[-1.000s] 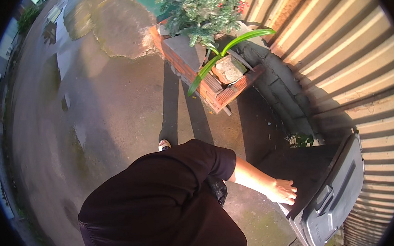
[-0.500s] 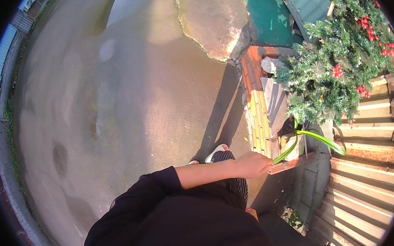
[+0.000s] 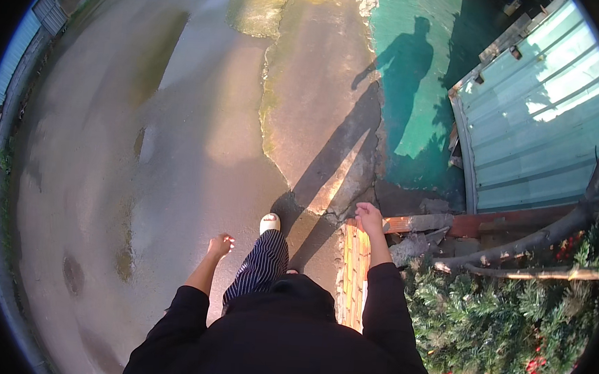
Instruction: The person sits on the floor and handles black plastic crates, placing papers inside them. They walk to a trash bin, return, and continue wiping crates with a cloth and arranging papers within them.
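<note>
My left hand [image 3: 221, 245] hangs to the left of my striped trousers [image 3: 261, 262], over the wet concrete. Its fingers are loosely bent and apart, with nothing visible in them. On the other side, my right hand [image 3: 369, 217] is held out above the far end of a low brick edging [image 3: 354, 267]. The fingers of that hand point left, loosely apart, and no object shows in them. One light-coloured shoe [image 3: 270, 222] is forward on the ground between the two hands.
Beside the bricks at right is a green garland-like bush [image 3: 499, 305] with red berries. A bare branch [image 3: 532, 241] crosses above it. Farther off stand a leaning pale corrugated metal sheet [image 3: 537, 120] and green-painted ground [image 3: 414, 136]. Cracked concrete [image 3: 320, 84] lies ahead.
My left hand, which held a long green leaf over the bricks, has swung back left without it. My right hand has come into view. I have moved forward along the edging.
</note>
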Demonstrator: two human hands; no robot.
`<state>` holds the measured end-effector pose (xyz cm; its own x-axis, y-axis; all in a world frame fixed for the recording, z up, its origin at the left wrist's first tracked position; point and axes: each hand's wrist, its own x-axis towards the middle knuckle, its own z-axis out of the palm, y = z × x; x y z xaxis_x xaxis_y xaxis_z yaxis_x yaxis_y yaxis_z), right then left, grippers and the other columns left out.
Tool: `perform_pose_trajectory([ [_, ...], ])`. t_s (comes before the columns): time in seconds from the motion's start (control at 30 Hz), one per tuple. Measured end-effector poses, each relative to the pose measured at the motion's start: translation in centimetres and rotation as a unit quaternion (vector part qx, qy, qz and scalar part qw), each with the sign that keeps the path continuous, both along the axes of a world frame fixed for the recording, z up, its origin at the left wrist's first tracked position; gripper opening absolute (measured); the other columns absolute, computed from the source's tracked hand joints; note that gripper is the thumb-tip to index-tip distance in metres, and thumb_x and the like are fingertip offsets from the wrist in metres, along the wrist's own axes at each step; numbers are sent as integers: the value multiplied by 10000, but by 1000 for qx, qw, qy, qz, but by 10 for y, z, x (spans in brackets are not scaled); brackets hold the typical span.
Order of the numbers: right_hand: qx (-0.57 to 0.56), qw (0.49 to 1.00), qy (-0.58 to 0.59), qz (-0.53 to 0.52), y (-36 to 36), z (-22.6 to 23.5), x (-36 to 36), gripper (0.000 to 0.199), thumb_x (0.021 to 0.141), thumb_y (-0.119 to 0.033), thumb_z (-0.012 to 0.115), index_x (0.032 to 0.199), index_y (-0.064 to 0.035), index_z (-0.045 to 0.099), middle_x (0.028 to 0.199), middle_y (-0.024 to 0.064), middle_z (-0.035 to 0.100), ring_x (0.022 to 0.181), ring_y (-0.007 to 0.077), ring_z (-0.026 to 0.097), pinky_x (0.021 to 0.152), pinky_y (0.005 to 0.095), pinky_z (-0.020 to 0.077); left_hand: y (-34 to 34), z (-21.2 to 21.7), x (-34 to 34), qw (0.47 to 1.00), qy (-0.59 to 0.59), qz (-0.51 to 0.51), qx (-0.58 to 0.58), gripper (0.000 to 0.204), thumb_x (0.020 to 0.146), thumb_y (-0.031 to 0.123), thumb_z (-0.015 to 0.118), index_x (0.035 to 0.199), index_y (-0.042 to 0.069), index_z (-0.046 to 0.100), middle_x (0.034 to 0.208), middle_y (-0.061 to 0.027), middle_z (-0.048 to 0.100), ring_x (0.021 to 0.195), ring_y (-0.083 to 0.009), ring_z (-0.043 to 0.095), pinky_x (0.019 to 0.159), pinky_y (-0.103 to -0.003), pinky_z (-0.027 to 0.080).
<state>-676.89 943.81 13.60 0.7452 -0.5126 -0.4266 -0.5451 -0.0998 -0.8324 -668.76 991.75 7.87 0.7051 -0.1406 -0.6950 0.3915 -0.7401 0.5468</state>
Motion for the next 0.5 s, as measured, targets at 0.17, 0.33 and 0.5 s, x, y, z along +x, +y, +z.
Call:
perform_pose_trajectory([
  [0.17,-120,973,-156,118,-99,82,313,205,856,-104,532,1029,-10,588,825,64,634,706,120,608,664,251,483,77,-59,103,929,245,110,255,186,808,168,519,827,31,644,758,-113,656,574,-213,617,527,-351,495],
  [0.33,-48,997,-2,57,-189,17,383,202,845,-94,534,1012,0,599,784,72,643,680,144,609,615,255,479,-108,-37,351,925,259,-72,268,176,714,92,537,801,53,686,883,-127,669,748,-252,659,751,-369,487],
  [0.5,82,911,398,62,-284,-38,329,224,781,-216,552,877,-31,633,845,152,642,788,242,626,650,348,478,-426,113,721,978,-159,-111,-72,248,850,177,488,1038,63,603,907,-95,655,786,-163,631,710,-305,501],
])
